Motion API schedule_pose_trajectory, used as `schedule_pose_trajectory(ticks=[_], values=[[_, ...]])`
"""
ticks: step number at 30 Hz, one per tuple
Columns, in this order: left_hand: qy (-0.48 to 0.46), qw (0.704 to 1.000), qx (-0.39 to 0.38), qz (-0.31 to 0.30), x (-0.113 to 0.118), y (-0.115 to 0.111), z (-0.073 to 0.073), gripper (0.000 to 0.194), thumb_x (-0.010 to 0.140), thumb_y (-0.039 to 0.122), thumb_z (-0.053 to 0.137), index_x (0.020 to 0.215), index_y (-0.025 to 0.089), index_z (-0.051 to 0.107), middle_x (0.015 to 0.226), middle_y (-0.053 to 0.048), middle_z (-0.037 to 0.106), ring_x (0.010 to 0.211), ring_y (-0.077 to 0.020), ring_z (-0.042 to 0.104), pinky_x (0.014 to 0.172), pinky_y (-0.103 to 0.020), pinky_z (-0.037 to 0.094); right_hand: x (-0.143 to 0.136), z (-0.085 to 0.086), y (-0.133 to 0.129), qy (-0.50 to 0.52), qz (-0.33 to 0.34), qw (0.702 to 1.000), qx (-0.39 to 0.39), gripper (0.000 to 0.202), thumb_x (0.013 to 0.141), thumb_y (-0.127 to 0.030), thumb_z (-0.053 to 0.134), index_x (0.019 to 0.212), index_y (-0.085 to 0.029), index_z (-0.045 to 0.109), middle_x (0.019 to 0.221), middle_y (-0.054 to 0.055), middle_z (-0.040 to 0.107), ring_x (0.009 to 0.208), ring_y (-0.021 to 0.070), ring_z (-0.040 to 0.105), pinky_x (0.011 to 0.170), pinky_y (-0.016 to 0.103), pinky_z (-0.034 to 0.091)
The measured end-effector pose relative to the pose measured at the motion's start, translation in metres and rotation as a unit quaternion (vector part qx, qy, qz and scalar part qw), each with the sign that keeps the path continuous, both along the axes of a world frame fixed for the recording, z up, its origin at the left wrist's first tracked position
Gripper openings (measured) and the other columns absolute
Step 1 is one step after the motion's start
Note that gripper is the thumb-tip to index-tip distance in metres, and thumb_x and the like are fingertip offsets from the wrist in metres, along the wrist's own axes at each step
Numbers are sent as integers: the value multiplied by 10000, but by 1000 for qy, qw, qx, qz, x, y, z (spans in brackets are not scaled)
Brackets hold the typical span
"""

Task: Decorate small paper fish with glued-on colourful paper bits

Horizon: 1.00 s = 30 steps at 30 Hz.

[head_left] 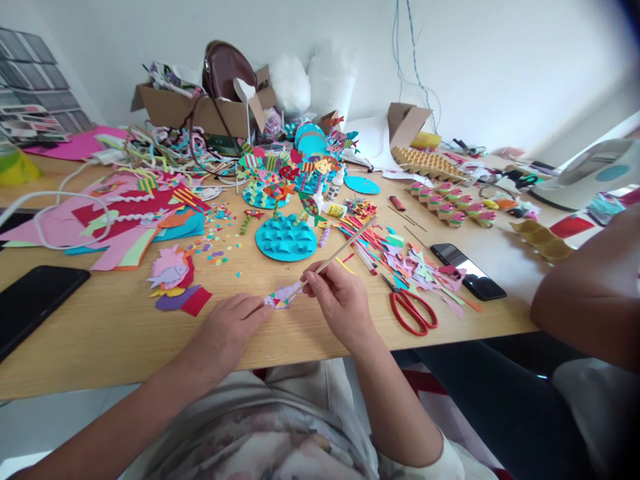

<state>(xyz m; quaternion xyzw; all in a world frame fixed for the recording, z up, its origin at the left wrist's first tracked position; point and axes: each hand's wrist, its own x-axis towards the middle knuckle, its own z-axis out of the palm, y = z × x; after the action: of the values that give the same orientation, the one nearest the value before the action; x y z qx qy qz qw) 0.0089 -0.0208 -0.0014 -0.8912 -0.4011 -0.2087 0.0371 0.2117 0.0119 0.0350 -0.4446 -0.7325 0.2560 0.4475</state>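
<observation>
Stick (345,247) pinched in right hand (343,300) meets paper fish (281,297) beneath outstretched left hand's (225,333) fingertips, apparently mid-decorating; next touch needs steadiness.

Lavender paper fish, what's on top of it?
Small coloured pieces show on the lavender paper fish. The left hand and the stick in the right hand partly cover it; anything beneath them is hidden.

Fish (281,298) looks like matt paper, stick (347,245) is bare smooth wood, table (150,353) is wood with a soft sheen, scissors' handles (395,313) seem plasticky, and that bag (227,70) is basically glossy leather-look.
</observation>
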Motion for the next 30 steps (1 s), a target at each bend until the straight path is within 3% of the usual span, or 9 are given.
schedule_pose_trajectory(ticks=[12, 30], values=[[-1, 1000, 12, -3, 1, 0, 2, 290, 857, 50, 362, 1011, 148, 588, 980, -72, 622, 894, -198, 558, 744, -338, 484, -3, 6, -5, -34, 6, 999, 15, 133, 853, -220, 471, 760, -186, 560, 628, 1, 607, 603, 122, 582, 564, 213, 425], [-2, 1000, 9, -7, 0, 1, -1, 284, 878, 73, 342, 1020, 167, 568, 975, -58, 607, 898, -190, 543, 745, -331, 484, -6, 3, -2, -32, 9, 999, 11, 145, 856, -213, 468, 738, -182, 546, 610, -5, 585, 580, 113, 557, 551, 208, 405]])
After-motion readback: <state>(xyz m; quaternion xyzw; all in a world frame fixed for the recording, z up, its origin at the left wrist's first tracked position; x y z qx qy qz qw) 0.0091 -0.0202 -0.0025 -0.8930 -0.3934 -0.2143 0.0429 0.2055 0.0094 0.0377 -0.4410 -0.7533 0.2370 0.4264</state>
